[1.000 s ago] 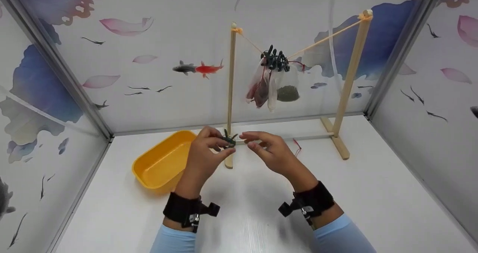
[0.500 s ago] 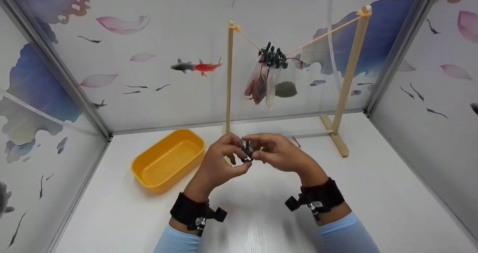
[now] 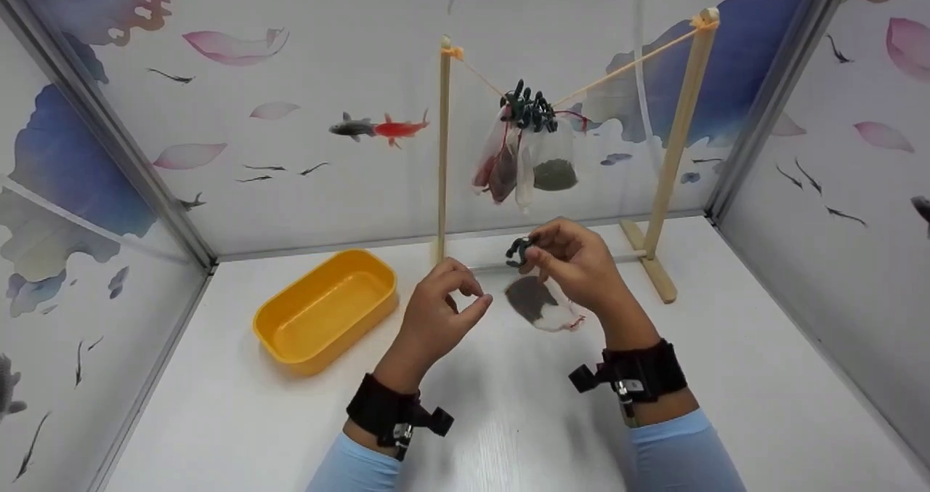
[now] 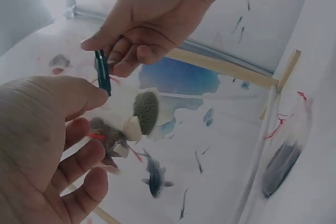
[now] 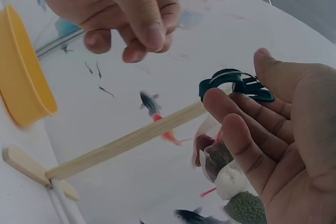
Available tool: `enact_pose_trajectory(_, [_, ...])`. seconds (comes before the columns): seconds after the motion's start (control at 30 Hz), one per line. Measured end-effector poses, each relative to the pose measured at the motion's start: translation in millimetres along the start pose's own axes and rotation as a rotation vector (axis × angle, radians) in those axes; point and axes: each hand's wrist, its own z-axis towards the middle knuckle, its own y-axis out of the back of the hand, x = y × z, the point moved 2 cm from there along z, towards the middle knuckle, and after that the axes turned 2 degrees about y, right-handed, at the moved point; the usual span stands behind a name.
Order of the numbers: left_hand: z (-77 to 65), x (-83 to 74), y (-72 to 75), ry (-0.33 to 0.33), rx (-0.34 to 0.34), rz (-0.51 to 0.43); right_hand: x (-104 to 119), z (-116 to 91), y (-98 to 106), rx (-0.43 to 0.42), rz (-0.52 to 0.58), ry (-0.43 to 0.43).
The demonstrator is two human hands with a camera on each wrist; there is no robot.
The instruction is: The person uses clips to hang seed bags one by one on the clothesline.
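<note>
My right hand [image 3: 577,267] pinches a dark green plastic clip [image 3: 517,252] between thumb and fingers; the right wrist view shows this clip [image 5: 247,88] with its curved jaws turned towards the other hand. My left hand [image 3: 439,307] is to the left, thumb and forefinger loosely bent towards each other, holding nothing. Below the right hand a small drawstring bag [image 3: 530,297] with dark contents and a red cord lies on the white table. Above, several bags [image 3: 556,174] hang bunched from an orange string, with similar dark clips [image 3: 534,110] clustered at their tops.
A yellow basin [image 3: 325,357] stands left of my hands. The wooden rack has a left post [image 3: 443,150] and a right post [image 3: 683,136], with the string [image 3: 625,68] sagging between them. A pale bar [image 3: 483,267] joins their feet. Patterned walls enclose the table [image 3: 726,390].
The clip has passed from my left hand to my right, which has moved up and right with it. The left hand has let go. The bag on the table has come into view.
</note>
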Motion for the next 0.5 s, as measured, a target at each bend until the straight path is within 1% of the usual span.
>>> enact_pose_trajectory(0.07, [1.3, 3.0, -15.6, 0.073, 0.106, 0.098, -2, 1, 6, -0.081, 0.010, -0.013])
enact_pose_trajectory(0.13, [1.7, 5.8, -36.0, 0.119, 0.245, 0.219, -4, 2, 10, -0.143, 0.021, -0.026])
enact_pose_trajectory(0.17, [1.4, 7.4, -47.6, 0.127, 0.316, 0.279, -6, 2, 11, -0.160, 0.027, -0.033])
enact_pose_trajectory(0.2, [1.2, 9.3, -59.3, 0.121, 0.378, 0.336, -7, 2, 12, -0.171, 0.025, -0.041])
enact_pose_trajectory(0.27, [1.7, 12.2, -81.9, 0.094, 0.474, 0.435, -9, 3, 12, -0.175, 0.025, -0.055])
enact_pose_trajectory(0.3, [3.0, 13.7, -92.4, 0.076, 0.503, 0.477, -10, 3, 12, -0.171, 0.026, -0.062])
enact_pose_trajectory(0.37, [7.9, 16.7, -111.1, 0.059, 0.529, 0.557, -11, 3, 11, -0.160, 0.029, -0.070])
enact_pose_trajectory(0.5, [21.7, 21.1, -139.3, 0.021, 0.558, 0.720, -12, 3, 11, -0.160, 0.032, -0.082])
